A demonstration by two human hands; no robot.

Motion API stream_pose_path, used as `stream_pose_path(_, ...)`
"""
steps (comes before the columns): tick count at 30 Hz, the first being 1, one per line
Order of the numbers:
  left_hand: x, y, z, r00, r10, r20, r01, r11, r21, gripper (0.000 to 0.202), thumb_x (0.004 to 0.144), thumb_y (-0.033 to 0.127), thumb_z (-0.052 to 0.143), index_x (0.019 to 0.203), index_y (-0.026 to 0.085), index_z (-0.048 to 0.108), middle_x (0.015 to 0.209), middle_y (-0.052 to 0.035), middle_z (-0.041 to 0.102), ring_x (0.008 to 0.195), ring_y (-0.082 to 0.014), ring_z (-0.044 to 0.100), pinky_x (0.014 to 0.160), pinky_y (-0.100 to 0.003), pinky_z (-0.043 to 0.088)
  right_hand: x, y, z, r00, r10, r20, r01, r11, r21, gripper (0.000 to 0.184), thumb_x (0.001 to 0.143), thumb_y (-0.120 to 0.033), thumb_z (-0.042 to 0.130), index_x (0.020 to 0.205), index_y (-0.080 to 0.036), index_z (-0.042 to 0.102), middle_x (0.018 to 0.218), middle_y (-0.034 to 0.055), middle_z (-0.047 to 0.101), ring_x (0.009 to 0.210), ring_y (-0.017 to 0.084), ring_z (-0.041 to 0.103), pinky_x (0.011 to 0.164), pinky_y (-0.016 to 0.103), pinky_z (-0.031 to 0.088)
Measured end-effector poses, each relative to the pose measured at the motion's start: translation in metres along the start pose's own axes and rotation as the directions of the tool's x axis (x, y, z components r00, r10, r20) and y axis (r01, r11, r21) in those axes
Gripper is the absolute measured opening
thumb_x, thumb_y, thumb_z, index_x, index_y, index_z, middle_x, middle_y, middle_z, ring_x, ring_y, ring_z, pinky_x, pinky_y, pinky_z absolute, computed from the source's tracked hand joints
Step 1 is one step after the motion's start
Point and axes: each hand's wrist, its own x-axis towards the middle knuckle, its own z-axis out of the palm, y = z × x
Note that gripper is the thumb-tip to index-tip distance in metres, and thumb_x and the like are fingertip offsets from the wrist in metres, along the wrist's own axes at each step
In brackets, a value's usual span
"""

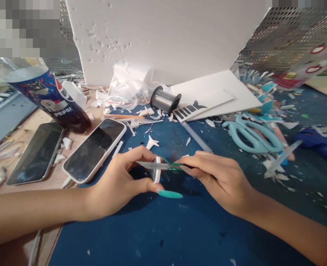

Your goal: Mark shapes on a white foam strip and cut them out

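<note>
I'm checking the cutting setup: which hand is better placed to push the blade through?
Probably the right hand: it holds the knife, whose blade lies across the white piece pinched by the left hand.

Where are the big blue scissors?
In the head view, the light blue scissors lie on the blue mat, right of centre, just beyond the right hand and near the white foam sheet.

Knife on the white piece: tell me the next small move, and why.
Probably ease the knife slowly through the white piece, with light pressure. The blade crosses the piece, which the left hand pinches between thumb and forefinger, and the right hand holds the green handle. The left forefinger lies close along the blade, so a slow stroke seems safer.
</note>
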Motion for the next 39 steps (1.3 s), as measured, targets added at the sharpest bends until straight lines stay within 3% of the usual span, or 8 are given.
stream_pose_path(8,-0.0007,0.0039,0.0017,1.0,0.013,-0.006,-0.013,1.0,-0.004,0.04,0.075,0.051,0.095,0.08,0.02,0.07,0.067,0.0037,0.07,0.062,-0.0132,0.063,0.062,-0.026,0.048,0.0001,-0.0023,0.0023,0.999,0.022,0.04,-0.022,1.0,0.003,0.028,0.115,-0.031,0.042,0.113,-0.021,0.067,0.077,-0.0001,0.068,0.061,0.012,0.057,0.058,0.023,0.044)
stream_pose_path(14,-0.0018,0.0013,0.0006,0.998,0.029,-0.054,-0.03,1.0,-0.009,0.044,0.072,0.055,0.096,0.081,0.02,0.071,0.081,-0.0007,0.077,0.076,-0.0173,0.069,0.068,-0.028,0.053,0.0004,-0.0027,0.0017,0.999,0.045,0.031,-0.045,0.999,0.01,0.025,0.114,-0.032,0.043,0.112,-0.022,0.067,0.074,-0.0013,0.066,0.06,0.011,0.057,0.058,0.023,0.044)
stream_pose_path(20,-0.0021,0.0019,0.0012,0.999,0.032,-0.017,-0.032,0.999,-0.005,0.04,0.074,0.051,0.096,0.077,0.019,0.072,0.072,-0.0008,0.076,0.071,-0.0169,0.069,0.069,-0.028,0.054,0.0012,-0.0026,0.0032,0.999,0.02,0.031,-0.021,1.0,0.013,0.024,0.114,-0.028,0.043,0.112,-0.022,0.066,0.076,-0.0005,0.066,0.06,0.012,0.055,0.058,0.023,0.044)
stream_pose_path(39,-0.0028,0.002,0.0012,0.995,0.087,-0.049,-0.088,0.996,-0.021,0.04,0.076,0.051,0.095,0.081,0.02,0.071,0.078,-0.0005,0.077,0.075,-0.0178,0.074,0.069,-0.029,0.059,0.0016,-0.0038,0.0033,0.999,0.037,0.006,-0.037,0.999,-0.022,0.027,0.114,-0.032,0.042,0.111,-0.023,0.066,0.072,-0.0018,0.063,0.058,0.012,0.055,0.057,0.023,0.043)
